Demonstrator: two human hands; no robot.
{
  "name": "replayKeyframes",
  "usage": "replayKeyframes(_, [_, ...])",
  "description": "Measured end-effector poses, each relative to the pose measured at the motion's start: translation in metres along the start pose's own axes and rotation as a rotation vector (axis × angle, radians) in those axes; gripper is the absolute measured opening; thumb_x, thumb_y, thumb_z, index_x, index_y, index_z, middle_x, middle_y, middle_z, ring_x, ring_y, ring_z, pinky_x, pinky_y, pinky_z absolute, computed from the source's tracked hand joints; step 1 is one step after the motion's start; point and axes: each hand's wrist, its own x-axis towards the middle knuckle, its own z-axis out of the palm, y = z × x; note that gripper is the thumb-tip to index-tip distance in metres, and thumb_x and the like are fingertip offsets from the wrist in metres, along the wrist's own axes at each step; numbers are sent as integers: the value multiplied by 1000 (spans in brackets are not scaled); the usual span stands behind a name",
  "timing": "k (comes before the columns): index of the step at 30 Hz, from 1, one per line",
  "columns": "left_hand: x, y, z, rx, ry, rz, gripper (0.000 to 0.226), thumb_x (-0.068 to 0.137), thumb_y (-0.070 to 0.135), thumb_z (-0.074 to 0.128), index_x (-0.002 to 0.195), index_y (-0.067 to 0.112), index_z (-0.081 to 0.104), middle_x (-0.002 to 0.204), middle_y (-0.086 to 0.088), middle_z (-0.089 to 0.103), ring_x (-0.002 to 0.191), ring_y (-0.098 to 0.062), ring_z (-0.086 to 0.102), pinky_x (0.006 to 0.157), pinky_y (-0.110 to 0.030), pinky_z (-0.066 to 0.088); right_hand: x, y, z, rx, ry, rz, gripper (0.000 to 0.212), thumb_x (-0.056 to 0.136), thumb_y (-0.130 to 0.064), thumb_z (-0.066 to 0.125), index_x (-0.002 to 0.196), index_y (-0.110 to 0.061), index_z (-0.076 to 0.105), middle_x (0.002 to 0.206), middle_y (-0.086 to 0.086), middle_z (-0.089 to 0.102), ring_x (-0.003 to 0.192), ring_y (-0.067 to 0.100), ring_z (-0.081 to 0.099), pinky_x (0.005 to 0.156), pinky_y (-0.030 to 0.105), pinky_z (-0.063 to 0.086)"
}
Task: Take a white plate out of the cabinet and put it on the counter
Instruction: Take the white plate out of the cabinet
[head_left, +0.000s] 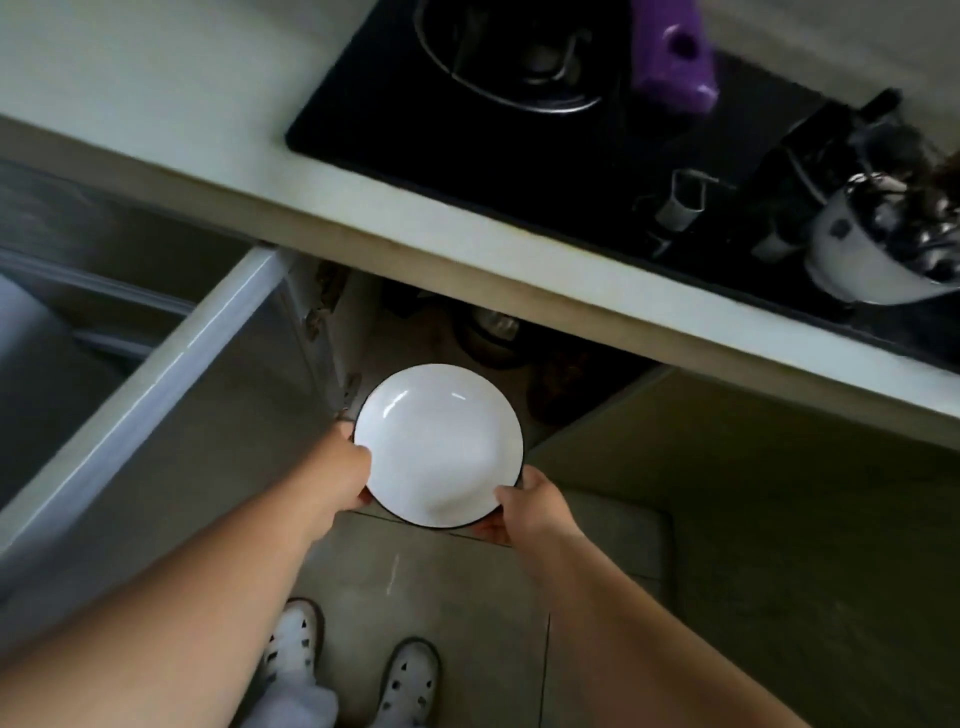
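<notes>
A white plate with a thin dark rim is held level in front of the open cabinet, below the counter edge. My left hand grips its left rim, thumb on top. On the lower right rim my right hand holds it, with fingers underneath. The pale counter runs across the top of the view, above the plate.
The cabinet door stands open to the left. A black stove top with a pan, a purple object and a white pot of utensils sits on the counter's right. Dark items lie inside the cabinet. My white shoes stand on the tiled floor.
</notes>
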Motion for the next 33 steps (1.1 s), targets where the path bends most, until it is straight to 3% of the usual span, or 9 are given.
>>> replayKeyframes(2, [-27, 3, -4, 10, 10, -17, 33, 89, 0, 35, 115, 14, 49, 114, -16, 59, 98, -34, 59, 63, -36, 55, -23, -6, -13, -6, -36, 5, 32, 94, 4, 37, 119, -11, 48, 98, 13, 57, 67, 30, 64, 72, 48, 61])
replayKeyframes(5, [-52, 8, -12, 62, 13, -14, 34, 87, 1, 37, 118, 8, 48, 117, -19, 60, 98, -36, 62, 54, -32, 53, -47, -13, -24, -74, -40, -9, 34, 92, 1, 40, 124, -8, 48, 109, 17, 61, 64, 27, 64, 48, 33, 59])
replayKeyframes(6, [-61, 11, -14, 70, 9, -11, 34, 87, 0, 37, 118, 7, 47, 118, -21, 59, 98, -37, 63, 54, -33, 53, -57, -15, -28, -95, -36, -19, 35, 92, 0, 40, 125, -9, 48, 109, 17, 62, 63, 26, 64, 49, 33, 59])
replayKeyframes(9, [-86, 22, -21, 110, -8, 32, 28, 86, -2, 36, 111, 6, 47, 115, -23, 60, 95, -37, 63, 63, -41, 58, -87, -19, -36, -123, -19, -67, 29, 92, -2, 37, 116, -13, 47, 89, 14, 64, 60, 24, 65, 70, 43, 62])
replayKeyframes(14, [-130, 42, -54, 177, -49, 132, 23, 86, -1, 42, 105, 9, 48, 117, -20, 58, 101, -39, 62, 78, -51, 59, -141, -32, -30, -106, 14, -152, 25, 91, -2, 37, 109, -16, 47, 107, 22, 68, 73, 31, 68, 77, 47, 60])
replayKeyframes(17, [-160, 54, -94, 176, -43, 195, 22, 89, 1, 43, 108, 13, 48, 120, -16, 57, 103, -37, 62, 80, -49, 59, -171, -43, -5, -130, 37, -232, 35, 89, -3, 37, 119, -14, 52, 95, 17, 72, 58, 22, 67, 61, 35, 60])
replayKeyframes(20, [-187, 68, -145, 133, -7, 272, 21, 90, 2, 43, 107, 13, 49, 120, -16, 58, 102, -36, 62, 77, -49, 60, -202, -59, 34, -72, 16, -271, 39, 89, -3, 37, 122, -13, 54, 79, 13, 71, 56, 22, 68, 61, 36, 61])
replayKeyframes(23, [-212, 84, -200, 118, 61, 335, 17, 91, 3, 44, 103, 14, 49, 117, -15, 58, 102, -35, 62, 76, -45, 60, -233, -82, 77, -16, -37, -335, 36, 90, -3, 36, 119, -7, 56, 71, 15, 69, 54, 24, 65, 47, 29, 54])
replayKeyframes(33, [-215, 135, -300, -123, 158, 384, 27, 92, 0, 41, 115, 5, 55, 117, -20, 61, 97, -35, 66, 67, -41, 59, -262, -170, 155, -104, -135, -512, 23, 93, -15, 43, 108, -6, 58, 74, 14, 65, 57, 22, 63, 57, 32, 57])
